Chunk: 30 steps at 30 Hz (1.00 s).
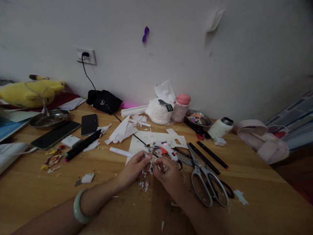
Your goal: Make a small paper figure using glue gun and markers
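Near the middle of the desk my left hand (137, 167) and my right hand (166, 170) come close together, fingers bent in a pinch. Small white paper scraps (146, 186) show around and below the fingertips; exactly what each hand grips is too small and dim to make out. Just beyond my hands lies a white glue gun (169, 150) with a lit red light and an orange part. A sheet of paper (140, 138) with faint drawings lies under it. To the right of my right hand rest large grey-handled scissors (202, 173).
Black markers (212, 153) lie beside the scissors, more markers (83, 145) and phones (56, 134) at left. Along the wall stand a pink bottle (181, 109), a metal bowl (198, 118) and a white bottle (220, 127). A black cable (112, 112) runs from the socket across the desk.
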Each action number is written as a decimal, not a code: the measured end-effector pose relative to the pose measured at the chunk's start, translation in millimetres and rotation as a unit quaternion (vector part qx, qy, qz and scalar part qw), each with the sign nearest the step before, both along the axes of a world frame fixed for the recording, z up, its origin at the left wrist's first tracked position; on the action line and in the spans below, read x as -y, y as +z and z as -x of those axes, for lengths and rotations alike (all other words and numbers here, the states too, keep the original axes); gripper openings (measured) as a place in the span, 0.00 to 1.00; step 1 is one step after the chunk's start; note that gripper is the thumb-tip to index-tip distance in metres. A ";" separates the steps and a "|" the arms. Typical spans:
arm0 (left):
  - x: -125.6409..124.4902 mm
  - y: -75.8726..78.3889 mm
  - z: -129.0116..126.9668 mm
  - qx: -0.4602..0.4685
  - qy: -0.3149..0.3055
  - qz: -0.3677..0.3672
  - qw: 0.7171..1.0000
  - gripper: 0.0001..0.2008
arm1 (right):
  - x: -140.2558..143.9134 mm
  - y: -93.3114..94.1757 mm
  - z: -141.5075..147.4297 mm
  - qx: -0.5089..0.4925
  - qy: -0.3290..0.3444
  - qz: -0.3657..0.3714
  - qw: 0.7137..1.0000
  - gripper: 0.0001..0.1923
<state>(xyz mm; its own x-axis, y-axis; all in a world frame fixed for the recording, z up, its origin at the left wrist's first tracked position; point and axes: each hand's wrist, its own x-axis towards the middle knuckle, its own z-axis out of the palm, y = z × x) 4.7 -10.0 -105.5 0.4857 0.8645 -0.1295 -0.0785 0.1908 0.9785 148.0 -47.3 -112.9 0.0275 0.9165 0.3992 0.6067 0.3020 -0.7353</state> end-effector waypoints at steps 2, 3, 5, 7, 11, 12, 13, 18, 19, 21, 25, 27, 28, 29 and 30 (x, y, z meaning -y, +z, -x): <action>-2.2 3.4 3.9 -0.032 -0.017 -0.095 0.995 0.17 | -0.2 0.9 -0.4 -0.039 -0.007 0.045 0.998 0.06; -3.5 5.3 6.2 -0.061 -0.030 -0.142 0.988 0.23 | -0.3 1.6 -0.6 -0.059 -0.004 0.068 0.996 0.07; -5.6 8.6 10.2 -0.137 -0.059 -0.219 0.964 0.33 | -0.3 2.9 -1.0 -0.093 0.005 0.105 0.990 0.09; -6.3 11.1 12.3 -0.194 -0.088 -0.273 0.938 0.32 | -0.3 3.0 -1.2 -0.113 0.016 0.129 0.985 0.10; -4.1 14.2 10.9 -0.250 -0.108 -0.333 0.903 0.17 | -1.2 -1.5 -1.2 -0.108 0.015 0.138 0.984 0.10; -3.4 14.7 10.0 -0.265 -0.105 -0.342 0.896 0.15 | -1.5 -2.9 -1.2 -0.099 0.009 0.133 0.986 0.10; -2.9 15.0 9.2 -0.278 -0.101 -0.350 0.889 0.15 | -1.8 -4.1 -1.1 -0.091 0.002 0.128 0.988 0.09; -1.7 14.6 8.1 -0.299 -0.100 -0.386 0.867 0.15 | -1.7 -2.0 -0.8 -0.064 -0.018 0.116 0.991 0.08; -1.5 14.5 8.4 -0.301 -0.102 -0.391 0.864 0.15 | -1.4 -0.1 -0.9 -0.067 -0.017 0.120 0.990 0.08; -1.0 14.3 9.5 -0.299 -0.105 -0.401 0.859 0.15 | -0.8 4.2 -1.2 -0.076 -0.008 0.137 0.988 0.11; -0.5 13.5 11.1 -0.289 -0.108 -0.416 0.856 0.15 | -0.5 9.4 -1.9 -0.078 0.014 0.154 0.985 0.13; -0.7 12.7 11.2 -0.286 -0.111 -0.419 0.855 0.14 | -0.8 9.0 -1.7 -0.077 0.008 0.142 0.987 0.12; -0.9 12.3 11.1 -0.286 -0.112 -0.420 0.854 0.13 | -0.9 8.2 -1.4 -0.073 0.002 0.134 0.988 0.11; -1.0 11.7 11.0 -0.288 -0.114 -0.421 0.852 0.13 | -1.1 7.1 -1.0 -0.066 -0.005 0.123 0.990 0.10; -1.1 11.0 10.8 -0.291 -0.117 -0.423 0.851 0.13 | -1.2 5.9 -0.6 -0.056 -0.010 0.109 0.992 0.09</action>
<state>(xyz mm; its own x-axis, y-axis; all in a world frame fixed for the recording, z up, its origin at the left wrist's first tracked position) -6.1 -8.9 -94.5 0.7231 0.6570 0.2134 0.4087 -0.6559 0.6346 148.6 -46.1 -107.0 0.0801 0.9794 0.1853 0.5211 0.1173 -0.8454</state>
